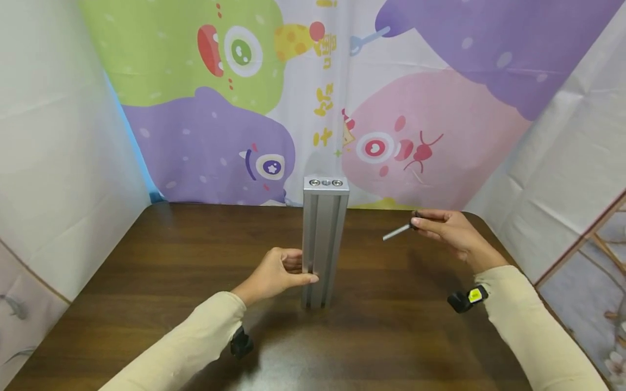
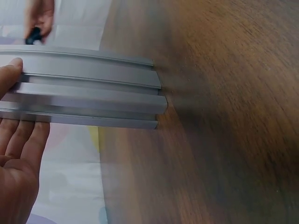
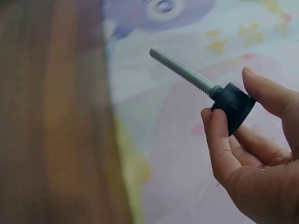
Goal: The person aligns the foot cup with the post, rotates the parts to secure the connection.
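Observation:
An upright silver aluminium profile (image 1: 323, 239) with grooved sides stands on the wooden table. Its top end plate (image 1: 326, 183) carries two socket screws with an open hole between them. My left hand (image 1: 279, 274) grips the profile below its middle, thumb across the front face and fingers behind; the left wrist view shows the fingers (image 2: 29, 142) round its edge. Off to the right, my right hand (image 1: 447, 233) pinches the black knob (image 3: 233, 105) of a threaded stud foot. The bare metal thread (image 3: 182, 70) points away from the fingers, toward the profile and apart from it.
The dark wooden table (image 1: 195, 239) ends at a cloth backdrop (image 1: 205, 146) with cartoon figures close behind the profile. White cloth walls (image 1: 54, 136) flank both sides. Each sleeve carries a black wrist camera (image 1: 240, 343).

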Motion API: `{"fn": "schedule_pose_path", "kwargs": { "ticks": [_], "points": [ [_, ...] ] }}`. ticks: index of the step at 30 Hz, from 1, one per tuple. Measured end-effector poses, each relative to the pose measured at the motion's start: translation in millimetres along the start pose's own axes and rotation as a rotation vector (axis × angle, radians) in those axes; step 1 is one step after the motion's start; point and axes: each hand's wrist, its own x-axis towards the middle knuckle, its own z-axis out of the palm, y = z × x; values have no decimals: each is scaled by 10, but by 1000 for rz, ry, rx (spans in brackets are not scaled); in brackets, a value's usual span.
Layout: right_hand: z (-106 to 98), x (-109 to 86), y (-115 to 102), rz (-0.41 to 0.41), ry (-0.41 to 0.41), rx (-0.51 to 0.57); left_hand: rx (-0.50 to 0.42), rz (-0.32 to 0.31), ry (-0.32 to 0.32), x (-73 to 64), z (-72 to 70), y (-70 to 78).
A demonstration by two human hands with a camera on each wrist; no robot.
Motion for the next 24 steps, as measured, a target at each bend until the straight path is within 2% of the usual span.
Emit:
{"fn": "schedule_pose_path", "kwargs": {
  "ticks": [7,11,18,24],
  "points": [
    [200,-54,-480,-164,-37,181,8,13,13,-5,9,0],
    [326,-94,-743,-257,-73,226,18,4,19,-15,11,6],
    [515,-179,-1186,-354,-129,266,42,19,24,-17,5,-5],
    [683,-229,-1486,-401,-153,199,48,15,26,-13,1,-22]
  ]
}}
